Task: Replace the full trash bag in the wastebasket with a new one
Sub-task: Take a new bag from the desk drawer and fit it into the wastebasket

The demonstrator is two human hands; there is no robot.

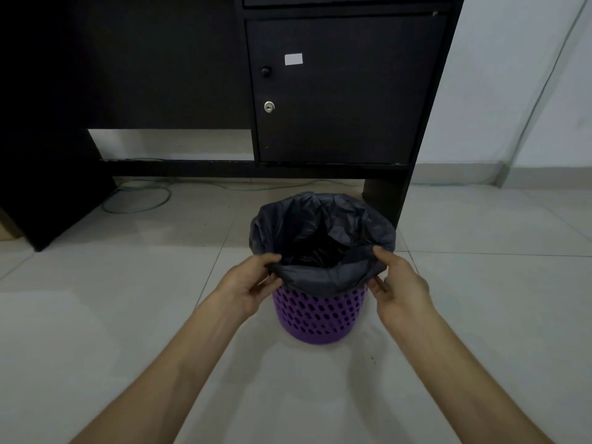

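wastebasket (317, 315) on floor, near desk (336, 91) foot | left hand (246, 290), right hand (400, 290): fingers (272, 259) pinching trash bag (320, 219) near edge | bag looks hollow, probably new one; far rim covered, near rim left

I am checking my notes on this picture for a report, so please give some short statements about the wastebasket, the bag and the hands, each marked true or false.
1. The left hand and right hand both grip the near edge of the black bag. True.
2. The wastebasket is green with solid walls. False: it is purple, with holes all over its wall.
3. The wastebasket lies on its side. False: it stands upright on the tiled floor.
4. The cabinet door behind it is closed and bears a white label. True.
5. The bag hangs clear above the wastebasket. False: it sits inside, its far edge folded over the rim.
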